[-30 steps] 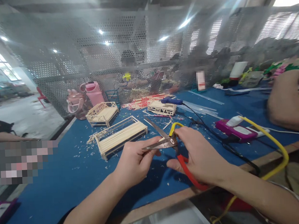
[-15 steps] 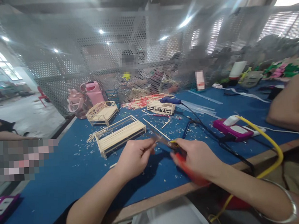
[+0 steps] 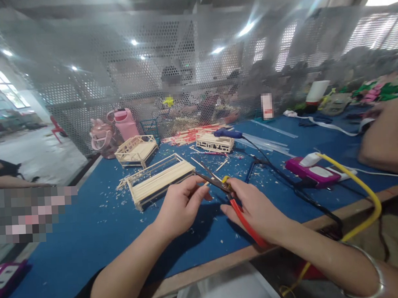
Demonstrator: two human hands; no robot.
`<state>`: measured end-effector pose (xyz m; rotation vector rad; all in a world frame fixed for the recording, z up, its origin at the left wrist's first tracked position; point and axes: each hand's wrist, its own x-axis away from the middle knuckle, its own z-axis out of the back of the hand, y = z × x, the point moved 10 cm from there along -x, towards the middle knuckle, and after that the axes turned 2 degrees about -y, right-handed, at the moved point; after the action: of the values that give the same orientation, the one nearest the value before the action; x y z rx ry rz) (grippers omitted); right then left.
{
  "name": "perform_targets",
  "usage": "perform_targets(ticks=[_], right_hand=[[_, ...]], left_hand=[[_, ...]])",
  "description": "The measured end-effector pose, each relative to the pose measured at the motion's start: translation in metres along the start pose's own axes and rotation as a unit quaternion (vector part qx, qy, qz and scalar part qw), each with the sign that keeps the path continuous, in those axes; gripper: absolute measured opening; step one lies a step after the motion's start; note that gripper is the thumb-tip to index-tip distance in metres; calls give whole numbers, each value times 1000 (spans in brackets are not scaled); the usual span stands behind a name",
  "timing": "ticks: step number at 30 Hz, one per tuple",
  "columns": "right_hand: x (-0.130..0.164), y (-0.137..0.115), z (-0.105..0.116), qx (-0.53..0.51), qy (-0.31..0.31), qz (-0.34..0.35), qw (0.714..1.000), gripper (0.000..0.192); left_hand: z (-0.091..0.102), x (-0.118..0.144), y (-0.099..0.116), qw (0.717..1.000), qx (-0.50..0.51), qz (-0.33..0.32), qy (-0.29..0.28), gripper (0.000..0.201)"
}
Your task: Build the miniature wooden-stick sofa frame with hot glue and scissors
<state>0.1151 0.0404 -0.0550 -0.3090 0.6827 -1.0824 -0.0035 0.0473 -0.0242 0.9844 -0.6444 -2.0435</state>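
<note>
Scissors [image 3: 227, 191] have narrowed; the right hand [image 3: 257, 208] grips them, the left hand [image 3: 180, 207] pinches a stick [image 3: 206, 183]. 3 stick frames [image 3: 162, 180] look built; loose sticks [image 3: 188, 136] remain.

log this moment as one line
left hand: pinching thin stick | right hand: holding scissors, partly open | nearby: pale frame on blue table
</note>
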Motion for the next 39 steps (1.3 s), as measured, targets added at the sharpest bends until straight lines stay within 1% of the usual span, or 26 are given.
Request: perform_targets(ticks=[3, 8, 12, 16, 18, 20, 22, 23, 25, 27, 29, 31, 33, 35, 36, 37, 38, 39], right_hand=[[0, -4, -2, -16, -6, 7, 1000, 12], [2, -12, -3, -47, -37, 11, 998, 11], [5, -10, -1, -48, -22, 1, 999, 8], [8, 0, -7, -46, -19, -20, 999, 12], [9, 4, -8, -25, -2, -21, 999, 16], [9, 5, -7, -8, 17, -17, 1000, 19], [7, 7, -4, 9, 22, -26, 999, 19], [4, 11, -1, 26, 16, -44, 999, 19], [-2, 27, 9, 87, 0, -105, 991, 22], [-9, 50, 24, 167, -26, -176, 970, 27], [-18, 75, 36, 232, -64, -220, 945, 33], [-28, 96, 42, 274, -108, -231, 927, 38], [-37, 109, 35, 281, -180, -208, 919, 39], [-43, 112, 23, 276, -262, -176, 908, 40], [-45, 111, 19, 279, -297, -164, 898, 41], [-46, 108, 16, 289, -325, -157, 887, 41], [-48, 105, 16, 304, -347, -154, 874, 42], [-52, 101, 16, 321, -363, -151, 862, 44]], left_hand=[[4, 1, 6, 1000, -9, -17, 13, 19], [7, 1, 11, 999, 15, -39, 22, 19], [6, 3, 10, 999, 11, -37, 36, 20], [5, 4, 5, 999, 18, -14, 48, 22], [4, 4, 1, 998, 15, 5, 53, 22], [2, 3, -2, 998, 11, 21, 50, 23], [-1, 2, -4, 999, 9, 36, 36, 24], [-3, 1, -6, 999, 6, 45, 27, 24], [-5, 1, -10, 998, -8, 62, 9, 24], [-8, 1, -13, 997, -39, 70, -13, 26], [-10, 3, -13, 994, -76, 73, -34, 28], [-15, 5, -13, 990, -103, 72, -57, 28], [-21, 7, -10, 987, -120, 65, -80, 29], [-25, 9, -6, 985, -137, 53, -90, 29], [-23, 9, -4, 984, -146, 49, -88, 29], [-18, 9, -3, 983, -156, 49, -79, 28], [-8, 10, -3, 982, -169, 57, -65, 27], [6, 10, -6, 979, -183, 73, -44, 27]])
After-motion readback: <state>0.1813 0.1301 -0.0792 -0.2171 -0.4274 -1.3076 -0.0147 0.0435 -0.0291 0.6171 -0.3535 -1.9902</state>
